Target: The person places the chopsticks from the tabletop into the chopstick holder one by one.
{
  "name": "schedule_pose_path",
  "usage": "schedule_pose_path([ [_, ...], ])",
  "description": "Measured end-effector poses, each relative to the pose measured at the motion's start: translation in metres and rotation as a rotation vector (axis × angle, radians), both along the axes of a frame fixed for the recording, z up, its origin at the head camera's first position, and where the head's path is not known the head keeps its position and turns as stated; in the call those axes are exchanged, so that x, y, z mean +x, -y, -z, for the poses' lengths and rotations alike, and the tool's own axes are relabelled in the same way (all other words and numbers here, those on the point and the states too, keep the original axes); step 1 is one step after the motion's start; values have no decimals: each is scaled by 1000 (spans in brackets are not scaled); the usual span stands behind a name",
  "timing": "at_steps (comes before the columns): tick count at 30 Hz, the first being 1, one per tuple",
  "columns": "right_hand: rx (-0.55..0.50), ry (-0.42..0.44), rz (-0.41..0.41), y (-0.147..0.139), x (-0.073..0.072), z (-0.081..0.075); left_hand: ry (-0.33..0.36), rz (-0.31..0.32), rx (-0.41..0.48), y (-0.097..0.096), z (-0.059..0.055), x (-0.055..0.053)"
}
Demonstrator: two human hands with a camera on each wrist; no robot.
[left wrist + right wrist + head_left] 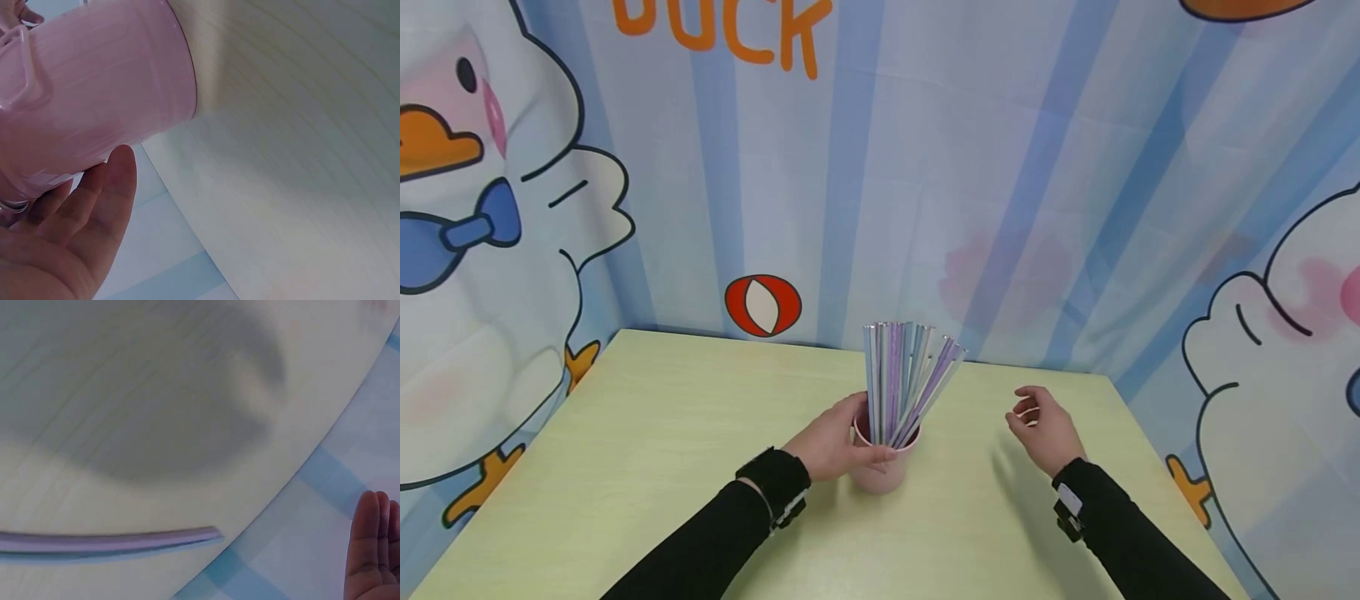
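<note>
A pink cup [878, 479] stands upright on the table, holding a bunch of clear, purple and bluish drinking straws [895, 375]; several lean to the right. My left hand [831, 437] grips the cup at its left side near the rim, thumb across the front and fingers behind. In the left wrist view, a loop-shaped lug [26, 69] shows on the cup's side. To the right of the cup, my right hand [1045, 429] hovers above the table with loosely bent fingers, holding nothing. Straw ends [125, 542] appear in the right wrist view, apart from the fingers [369, 544].
The pale yellow wooden table [700, 400] ends at a back edge just behind the cup. Behind and beside it hangs a light-blue striped cloth [910, 167] printed with cartoon ducks. Both wrists wear black straps [775, 483].
</note>
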State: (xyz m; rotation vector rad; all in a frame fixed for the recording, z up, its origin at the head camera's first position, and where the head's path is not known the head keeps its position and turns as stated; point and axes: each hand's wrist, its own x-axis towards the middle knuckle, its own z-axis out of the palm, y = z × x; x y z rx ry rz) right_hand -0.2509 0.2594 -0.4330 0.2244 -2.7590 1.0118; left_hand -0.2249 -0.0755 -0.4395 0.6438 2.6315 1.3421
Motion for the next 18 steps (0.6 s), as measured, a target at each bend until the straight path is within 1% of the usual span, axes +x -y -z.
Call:
schedule_pose_path([
  [6, 151, -5, 32, -38, -7, 15, -3, 5, -2, 0, 0, 0],
  [9, 225, 17, 48, -51, -10, 21, -4, 6, 1, 1, 1, -1],
  [13, 316, 64, 65, -61, -11, 27, -3, 5, 3, 1, 1, -1],
  [18, 375, 117, 67, -66, -11, 32, -8, 6, -2, 1, 1, -2],
])
